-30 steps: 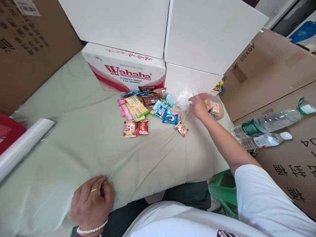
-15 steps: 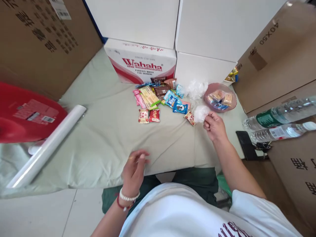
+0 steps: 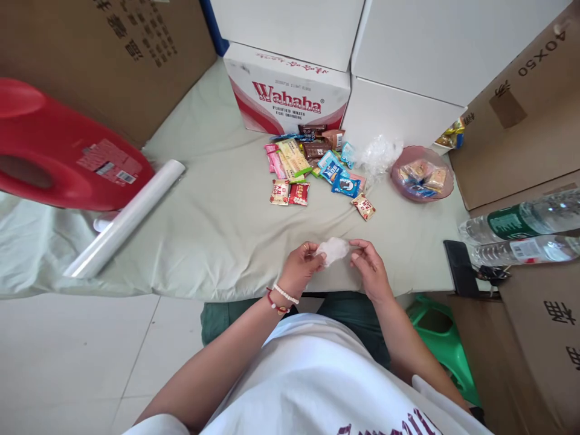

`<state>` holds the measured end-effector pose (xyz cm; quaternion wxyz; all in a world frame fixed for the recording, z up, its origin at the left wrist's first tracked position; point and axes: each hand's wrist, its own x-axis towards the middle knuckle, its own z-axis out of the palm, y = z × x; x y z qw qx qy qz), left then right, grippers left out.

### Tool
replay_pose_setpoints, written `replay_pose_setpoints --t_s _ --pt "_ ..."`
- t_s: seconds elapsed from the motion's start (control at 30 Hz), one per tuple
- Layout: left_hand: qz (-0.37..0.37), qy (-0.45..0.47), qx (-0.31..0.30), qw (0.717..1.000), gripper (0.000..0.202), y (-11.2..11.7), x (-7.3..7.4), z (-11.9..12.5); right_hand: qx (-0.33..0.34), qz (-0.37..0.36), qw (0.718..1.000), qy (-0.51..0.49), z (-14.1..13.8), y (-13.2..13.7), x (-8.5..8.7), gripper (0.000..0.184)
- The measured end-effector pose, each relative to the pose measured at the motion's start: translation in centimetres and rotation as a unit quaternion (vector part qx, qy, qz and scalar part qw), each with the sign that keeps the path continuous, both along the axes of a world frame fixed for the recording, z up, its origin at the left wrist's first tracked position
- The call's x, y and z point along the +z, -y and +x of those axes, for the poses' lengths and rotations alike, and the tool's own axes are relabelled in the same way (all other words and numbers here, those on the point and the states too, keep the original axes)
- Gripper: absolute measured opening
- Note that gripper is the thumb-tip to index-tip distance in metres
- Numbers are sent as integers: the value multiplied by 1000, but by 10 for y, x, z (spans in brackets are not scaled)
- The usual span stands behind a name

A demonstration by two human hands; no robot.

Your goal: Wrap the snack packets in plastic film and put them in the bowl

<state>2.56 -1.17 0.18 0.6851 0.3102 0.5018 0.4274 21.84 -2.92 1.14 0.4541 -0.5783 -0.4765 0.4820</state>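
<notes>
A crumpled piece of thin clear plastic is held above the near part of the cloth-covered table. My left hand pinches its left end between thumb and fingers. At its right edge, my right hand has its thumb and index fingertip on the film. Beyond the hands lies a wrapped snack in a cream and red packet. A heap of similar clear plastic sits behind it. To the left are a blue packet, a red packet and a cream packet.
A pink translucent bowl holds wrapped snacks. A Wahaha carton stands at the back. On the left are a white roll and a red jug. Plastic bottles and a black phone-like object are at the right.
My right hand has brought the plastic from beside the bowl towards my body. My left hand has moved right and taken hold of its left end. The view has shifted.
</notes>
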Motion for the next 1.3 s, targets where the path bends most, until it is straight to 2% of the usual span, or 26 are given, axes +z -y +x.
replay_pose_setpoints --t_s 0.1,0.17,0.23,0.33,0.43,0.5,0.67,0.77,0.87,0.97,1.1,1.2,1.3 --pt "69 -47 -20 996 42 5 4 -9 49 53 995 74 -10 -8 5 24" --pt "90 -69 -1 994 48 6 5 -15 38 47 996 60 -20 -13 6 23" --pt "77 -79 41 993 52 4 4 -22 -3 16 1000 1 -24 -17 5 26" --pt "26 -42 103 993 54 1 0 -32 -58 -39 994 -87 -20 -17 1 34" --pt "7 -10 136 991 58 -2 -1 -36 -82 -66 988 -117 -12 -11 -3 42" --pt "18 -19 138 990 58 -2 0 -33 -61 -48 992 -98 -11 -6 -4 43" --pt "53 -44 62 996 58 3 1 -17 49 32 998 -8 -22 -7 -4 44" --pt "69 -56 76 993 55 2 2 -17 59 62 996 -1 -25 -13 -1 37" --pt "77 -36 111 990 52 -2 5 -25 64 3 996 -69 -23 -13 1 43" --pt "21 38 148 988 56 -6 6 -32 76 -97 983 -136 -19 -9 4 44" --pt "-17 64 189 980 61 -11 4 -34 113 -193 964 -146 -11 -2 5 44" --pt "-28 79 163 983 65 -10 4 -33 106 -212 962 -134 -4 2 1 44" --pt "-3 92 87 992 83 -7 6 -32 81 -205 966 -134 -1 4 -6 45"
